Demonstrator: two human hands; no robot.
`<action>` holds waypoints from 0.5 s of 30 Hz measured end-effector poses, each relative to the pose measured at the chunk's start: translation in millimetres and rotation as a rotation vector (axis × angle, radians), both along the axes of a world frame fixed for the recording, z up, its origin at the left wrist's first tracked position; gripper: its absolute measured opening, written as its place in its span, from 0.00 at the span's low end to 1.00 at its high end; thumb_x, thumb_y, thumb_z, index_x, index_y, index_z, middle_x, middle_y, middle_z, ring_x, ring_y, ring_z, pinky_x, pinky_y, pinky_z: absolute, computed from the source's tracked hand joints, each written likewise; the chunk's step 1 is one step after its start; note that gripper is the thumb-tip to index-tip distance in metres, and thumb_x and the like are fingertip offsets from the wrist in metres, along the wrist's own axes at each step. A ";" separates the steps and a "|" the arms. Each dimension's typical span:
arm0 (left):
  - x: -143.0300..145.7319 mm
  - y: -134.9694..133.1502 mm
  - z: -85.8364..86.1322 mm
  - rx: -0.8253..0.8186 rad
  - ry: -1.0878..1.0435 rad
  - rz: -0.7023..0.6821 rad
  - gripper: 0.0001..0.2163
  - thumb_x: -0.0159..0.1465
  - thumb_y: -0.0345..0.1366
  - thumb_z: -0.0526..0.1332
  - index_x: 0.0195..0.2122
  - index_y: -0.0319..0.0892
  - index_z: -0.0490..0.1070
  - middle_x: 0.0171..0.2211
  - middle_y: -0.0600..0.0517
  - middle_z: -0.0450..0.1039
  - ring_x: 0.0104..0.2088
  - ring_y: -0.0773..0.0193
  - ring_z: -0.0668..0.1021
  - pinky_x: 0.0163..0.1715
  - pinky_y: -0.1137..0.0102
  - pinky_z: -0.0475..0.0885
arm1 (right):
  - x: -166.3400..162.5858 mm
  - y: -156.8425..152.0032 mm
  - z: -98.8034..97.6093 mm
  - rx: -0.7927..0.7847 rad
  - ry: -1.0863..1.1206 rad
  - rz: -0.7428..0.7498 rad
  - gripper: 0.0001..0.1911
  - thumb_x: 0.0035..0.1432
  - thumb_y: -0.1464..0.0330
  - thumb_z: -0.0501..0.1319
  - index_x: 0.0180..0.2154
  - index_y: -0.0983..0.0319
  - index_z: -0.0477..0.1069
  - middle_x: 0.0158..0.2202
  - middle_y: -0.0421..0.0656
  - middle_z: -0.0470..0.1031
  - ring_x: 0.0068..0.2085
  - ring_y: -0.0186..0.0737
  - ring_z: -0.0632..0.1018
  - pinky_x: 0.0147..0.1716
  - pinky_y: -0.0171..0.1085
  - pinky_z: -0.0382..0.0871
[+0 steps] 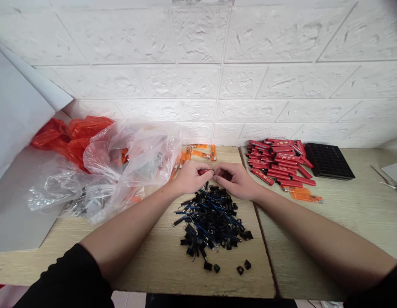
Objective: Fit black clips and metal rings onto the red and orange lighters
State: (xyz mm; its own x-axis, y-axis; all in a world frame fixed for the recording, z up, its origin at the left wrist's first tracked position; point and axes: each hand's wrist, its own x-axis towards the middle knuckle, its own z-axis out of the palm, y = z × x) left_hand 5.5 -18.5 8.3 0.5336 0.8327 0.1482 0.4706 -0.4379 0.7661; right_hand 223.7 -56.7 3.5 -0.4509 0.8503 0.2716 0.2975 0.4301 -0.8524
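Note:
My left hand (194, 176) is closed around a small red lighter shell (203, 172), most of it covered by the fingers. Close against it, my right hand (232, 179) has thumb and fingertips pinched at the shell's dark end; whatever small part they grip is too small to make out. Just below both hands lies a heap of small black parts with blue wires (214, 218). A pile of red lighter shells (278, 160), some with pale print, lies to the right of my right hand.
Translucent orange lighter bodies (200, 153) lie behind my hands, and several more orange bodies (305, 196) sit before the red pile. A black slotted tray (328, 160) stands at right. Clear plastic bags (134, 154) and a red bag (79, 132) fill the left. Metal tweezers (386, 177) lie far right.

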 end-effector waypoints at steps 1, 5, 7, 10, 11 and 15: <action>-0.3 0.2 0.1 -0.003 -0.002 -0.005 0.16 0.66 0.38 0.60 0.21 0.42 0.63 0.21 0.57 0.56 0.26 0.67 0.61 0.29 0.67 0.54 | 0.0 0.2 -0.2 0.004 -0.001 0.000 0.09 0.70 0.64 0.64 0.38 0.62 0.76 0.28 0.38 0.70 0.28 0.33 0.68 0.30 0.34 0.62; -1.6 0.5 1.2 -0.012 -0.020 -0.031 0.16 0.66 0.39 0.60 0.21 0.42 0.64 0.21 0.57 0.57 0.26 0.67 0.63 0.29 0.67 0.55 | 0.3 0.6 -1.1 0.003 -0.007 0.002 0.09 0.70 0.64 0.64 0.38 0.62 0.76 0.27 0.37 0.70 0.28 0.33 0.67 0.29 0.34 0.62; -2.2 0.7 1.2 -0.013 -0.032 -0.044 0.15 0.65 0.37 0.60 0.22 0.42 0.65 0.21 0.57 0.59 0.26 0.67 0.64 0.29 0.67 0.56 | 0.5 0.6 -1.3 0.002 -0.011 0.002 0.10 0.71 0.64 0.64 0.37 0.62 0.75 0.27 0.37 0.69 0.28 0.33 0.67 0.29 0.34 0.61; -2.8 1.1 -0.1 -0.008 -0.042 -0.054 0.13 0.65 0.36 0.59 0.22 0.41 0.67 0.21 0.57 0.61 0.27 0.66 0.65 0.29 0.67 0.56 | 0.6 0.2 -0.9 0.011 -0.011 0.003 0.10 0.71 0.64 0.64 0.36 0.62 0.74 0.27 0.37 0.69 0.28 0.33 0.67 0.29 0.34 0.61; -2.9 1.3 -0.7 -0.005 -0.042 -0.053 0.13 0.65 0.36 0.59 0.22 0.41 0.67 0.21 0.57 0.61 0.27 0.66 0.65 0.29 0.67 0.56 | 0.6 0.1 -0.7 0.013 -0.011 0.004 0.09 0.71 0.64 0.63 0.36 0.62 0.74 0.27 0.37 0.69 0.28 0.33 0.67 0.30 0.34 0.62; -2.6 1.3 -0.9 0.004 -0.035 -0.050 0.15 0.66 0.37 0.59 0.22 0.42 0.66 0.21 0.57 0.60 0.26 0.67 0.64 0.29 0.67 0.55 | 0.7 0.1 -0.2 0.002 -0.014 0.003 0.10 0.70 0.64 0.63 0.36 0.62 0.74 0.27 0.37 0.69 0.28 0.33 0.67 0.29 0.34 0.61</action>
